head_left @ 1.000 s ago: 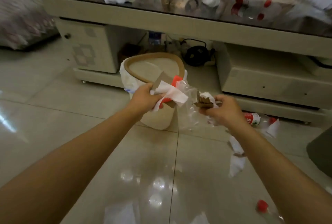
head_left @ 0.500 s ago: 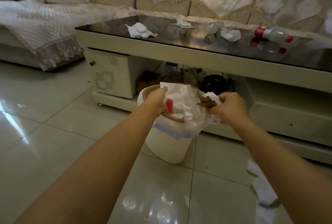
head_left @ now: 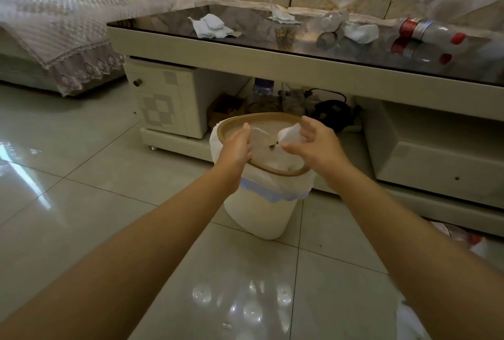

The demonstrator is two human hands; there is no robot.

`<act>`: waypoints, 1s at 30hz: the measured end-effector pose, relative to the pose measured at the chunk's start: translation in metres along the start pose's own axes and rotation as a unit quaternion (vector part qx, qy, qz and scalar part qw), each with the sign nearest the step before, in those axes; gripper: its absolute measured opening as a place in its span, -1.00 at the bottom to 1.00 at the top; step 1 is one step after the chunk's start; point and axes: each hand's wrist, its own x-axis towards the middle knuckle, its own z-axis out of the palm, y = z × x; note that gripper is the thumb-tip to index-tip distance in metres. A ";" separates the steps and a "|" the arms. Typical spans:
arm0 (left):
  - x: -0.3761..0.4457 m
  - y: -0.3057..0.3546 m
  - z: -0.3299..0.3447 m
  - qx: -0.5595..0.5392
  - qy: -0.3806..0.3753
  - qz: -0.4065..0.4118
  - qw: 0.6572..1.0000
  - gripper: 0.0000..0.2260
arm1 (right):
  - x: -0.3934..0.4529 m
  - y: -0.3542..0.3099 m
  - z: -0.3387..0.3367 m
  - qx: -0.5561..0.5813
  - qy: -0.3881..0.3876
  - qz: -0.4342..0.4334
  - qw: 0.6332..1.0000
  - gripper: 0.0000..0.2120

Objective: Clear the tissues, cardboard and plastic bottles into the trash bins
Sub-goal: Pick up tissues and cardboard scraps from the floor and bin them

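Hands hovering over trash bin (head_left: 261, 173), both grips spread, left hand (head_left: 237, 146) and right hand (head_left: 313, 143) holding nothing. Tissue (head_left: 290, 133) dropping into bin. More tissues (head_left: 211, 26) and bottle (head_left: 431, 32) sitting on desk (head_left: 245, 52). Tissues probably light, floppy: pinching bunched middle. Bottle likely light, slippery: grabbing mid-body.

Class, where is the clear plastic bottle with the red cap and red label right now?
In the head view, the clear red-capped plastic bottle lies on its side at the right of the dark glass tabletop, beside a crumpled white tissue.
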 end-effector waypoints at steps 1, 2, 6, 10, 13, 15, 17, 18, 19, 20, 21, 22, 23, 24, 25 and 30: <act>-0.003 -0.002 0.001 -0.002 -0.001 0.005 1.000 -0.55 | -0.004 0.002 0.000 -0.004 -0.015 -0.019 1.000 -0.24; -0.006 -0.004 0.003 -0.006 0.001 0.012 1.000 -0.56 | -0.008 0.004 -0.001 -0.005 -0.032 -0.036 0.999 -0.28; -0.025 -0.013 0.013 -0.024 -0.007 0.035 0.999 -0.66 | -0.031 0.019 -0.008 -0.058 -0.030 -0.116 0.991 -0.50; -0.050 -0.041 0.028 0.114 -0.078 0.104 0.985 -0.81 | -0.075 0.049 -0.030 -0.229 0.011 -0.185 0.956 -0.77; -0.066 -0.079 0.042 0.233 -0.181 0.130 0.947 -0.84 | -0.113 0.091 -0.053 -0.307 -0.008 -0.153 0.939 -0.81; -0.074 -0.106 0.054 0.298 -0.225 0.126 0.919 -0.80 | -0.138 0.119 -0.071 -0.340 -0.019 -0.117 0.933 -0.78; -0.081 -0.130 0.070 0.341 -0.262 0.113 0.896 -0.78 | -0.164 0.140 -0.089 -0.369 -0.021 -0.077 0.926 -0.75; -0.084 -0.142 0.080 0.359 -0.277 0.109 0.885 -0.77 | -0.177 0.148 -0.098 -0.378 -0.020 -0.056 0.924 -0.73; -0.087 -0.153 0.090 0.373 -0.289 0.110 0.875 -0.76 | -0.190 0.155 -0.107 -0.386 -0.018 -0.038 0.921 -0.72; -0.090 -0.164 0.101 0.387 -0.301 0.114 0.864 -0.75 | -0.202 0.160 -0.116 -0.397 -0.018 -0.021 0.918 -0.71; -0.094 -0.174 0.112 0.399 -0.312 0.120 0.853 -0.73 | -0.215 0.166 -0.124 -0.410 -0.021 -0.009 0.912 -0.70; -0.099 -0.185 0.124 0.414 -0.322 0.125 0.842 -0.72 | -0.227 0.172 -0.132 -0.425 -0.026 0.003 0.905 -0.70; -0.104 -0.195 0.136 0.429 -0.330 0.124 0.832 -0.71 | -0.239 0.178 -0.140 -0.437 -0.031 0.017 0.899 -0.69; -0.109 -0.205 0.148 0.441 -0.339 0.122 0.822 -0.70 | -0.250 0.184 -0.148 -0.444 -0.032 0.030 0.895 -0.69; -0.114 -0.214 0.159 0.450 -0.347 0.121 0.814 -0.68 | -0.260 0.190 -0.156 -0.448 -0.029 0.043 0.893 -0.69; -0.126 -0.255 0.201 0.490 -0.387 0.132 0.770 -0.59 | -0.301 0.215 -0.186 -0.472 -0.013 0.095 0.877 -0.67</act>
